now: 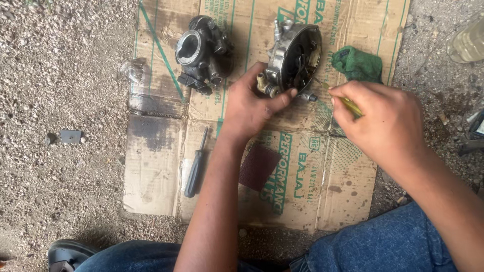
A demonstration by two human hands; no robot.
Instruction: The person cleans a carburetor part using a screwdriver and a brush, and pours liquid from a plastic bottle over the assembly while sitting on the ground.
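My left hand [252, 103] grips a grey metal carburetor bowl [295, 55] by its lower edge and tilts it up on a flattened cardboard sheet [156, 176]. My right hand [383, 118] holds a thin tool with a yellow-green handle [350, 107]; its tip reaches toward the open side of the bowl. A dark carburetor body [201, 50] stands to the left, apart from both hands.
A black-handled screwdriver [195, 163] lies on the cardboard near my left forearm, beside a dark red square of abrasive paper [258, 166]. A green rag [358, 64] lies at the right. Gravel surrounds the sheet, with a small metal bracket [69, 136] at left and a bottle [469, 43] top right.
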